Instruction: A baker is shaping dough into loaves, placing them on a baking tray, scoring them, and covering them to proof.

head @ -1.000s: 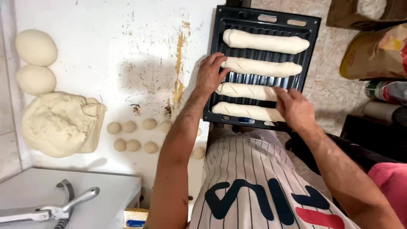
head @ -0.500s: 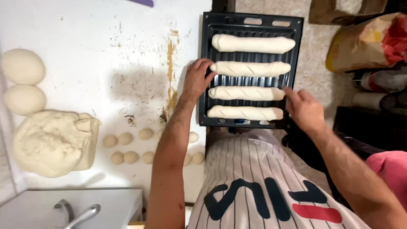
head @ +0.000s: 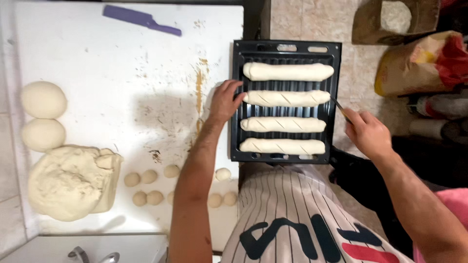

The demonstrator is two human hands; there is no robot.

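- Left hand (head: 225,101) at the tray's left edge, centre of frame, fingers loosely curled with tips touching the left end of the second loaf (head: 286,98); steadying it, not gripping.
- Right hand (head: 368,132) just off the tray's right edge, closed around a thin blade (head: 337,104) whose tip points at the right end of the second loaf.
- Tray (head: 285,47): dark, ridged, upper centre-right of frame, sitting off the right edge of the white table (head: 122,73).
- Four raw loaves lie across the tray in a row. Top loaf (head: 287,71) looks smooth; second, third loaf (head: 283,124) and bottom loaf (head: 282,146) show diagonal slashes.
- Handling, as a judgement: raw dough is soft, light, slightly tacky and dents or stretches easily. Best steadied at an end with light fingertip pressure; don't pinch the middle. The blade would need a shallow, quick draw or it drags the surface.
- To shift the loaves, take the stiff tray by its rim rather than the dough.
- Left of frame: two dough rounds (head: 43,99), a big dough mass (head: 70,180) below them, small dough balls (head: 155,185) lower centre.
- Purple scraper (head: 141,19) upper left on the table.
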